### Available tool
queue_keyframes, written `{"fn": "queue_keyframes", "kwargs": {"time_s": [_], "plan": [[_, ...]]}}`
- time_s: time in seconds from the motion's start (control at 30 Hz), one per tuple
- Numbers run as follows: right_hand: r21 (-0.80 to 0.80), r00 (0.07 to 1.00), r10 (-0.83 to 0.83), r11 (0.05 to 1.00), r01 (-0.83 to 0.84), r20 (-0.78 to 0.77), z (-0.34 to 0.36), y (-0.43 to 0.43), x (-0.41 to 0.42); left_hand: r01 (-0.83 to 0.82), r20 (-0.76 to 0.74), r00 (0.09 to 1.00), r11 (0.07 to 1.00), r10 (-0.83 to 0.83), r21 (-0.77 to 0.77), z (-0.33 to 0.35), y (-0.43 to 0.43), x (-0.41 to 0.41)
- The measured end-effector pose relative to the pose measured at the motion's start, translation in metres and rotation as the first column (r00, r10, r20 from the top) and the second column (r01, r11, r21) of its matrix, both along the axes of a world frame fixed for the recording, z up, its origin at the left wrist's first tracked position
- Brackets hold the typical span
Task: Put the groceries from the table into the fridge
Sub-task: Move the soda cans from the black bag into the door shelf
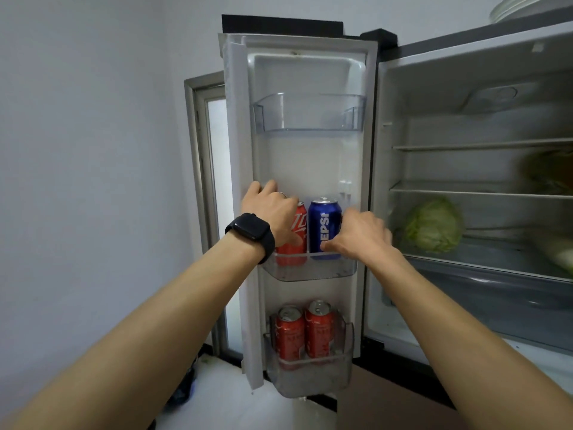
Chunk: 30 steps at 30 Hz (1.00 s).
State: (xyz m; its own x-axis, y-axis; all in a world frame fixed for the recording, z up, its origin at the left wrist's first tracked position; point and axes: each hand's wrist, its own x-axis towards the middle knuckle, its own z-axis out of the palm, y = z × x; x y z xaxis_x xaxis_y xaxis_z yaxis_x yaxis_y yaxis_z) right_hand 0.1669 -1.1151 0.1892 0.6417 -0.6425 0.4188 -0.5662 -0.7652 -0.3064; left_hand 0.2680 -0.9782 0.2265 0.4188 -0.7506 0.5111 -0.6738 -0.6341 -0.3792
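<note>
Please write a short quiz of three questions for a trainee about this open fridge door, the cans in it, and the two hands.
1. True or false: the top door bin holds a can.
2. Which hand is on the blue Pepsi can? A) left hand B) right hand C) neither
3. How many red cans stand in the bottom door bin?

Key
1. False: it holds nothing.
2. B: the right hand grips it in the middle door bin; the left hand is on the red can beside it.
3. Two: red cans.
</note>
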Motion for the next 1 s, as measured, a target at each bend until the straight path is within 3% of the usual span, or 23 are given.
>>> {"fn": "queue_keyframes", "kwargs": {"time_s": [0.27,0.5,0.7,0.83,1.0], "plan": [[0.117,0.996,0.063,0.991,-0.070,0.067,-0.007,-0.008,0.000,-0.032,-0.009,0.999,0.999,0.032,-0.011,-0.007,-0.008,0.005],[0.232,0.962,0.137,0.953,-0.193,0.234,-0.003,-0.001,-0.026,0.130,0.049,0.991,0.985,-0.125,-0.111,-0.015,0.010,0.001],[0.039,0.839,0.264,0.947,-0.319,0.475,-0.025,0.048,-0.065,0.257,-0.104,0.947,0.908,-0.305,-0.331,-0.045,0.071,-0.022],[-0.113,0.783,0.389,0.916,-0.385,0.485,-0.066,0.112,-0.069,0.160,-0.192,0.949,0.903,-0.252,-0.398,-0.095,0.147,-0.019],[-0.098,0.769,0.518,0.847,-0.523,0.376,-0.134,0.224,-0.043,-0.080,-0.371,0.927,0.929,-0.065,-0.362,-0.182,0.290,-0.011]]}}
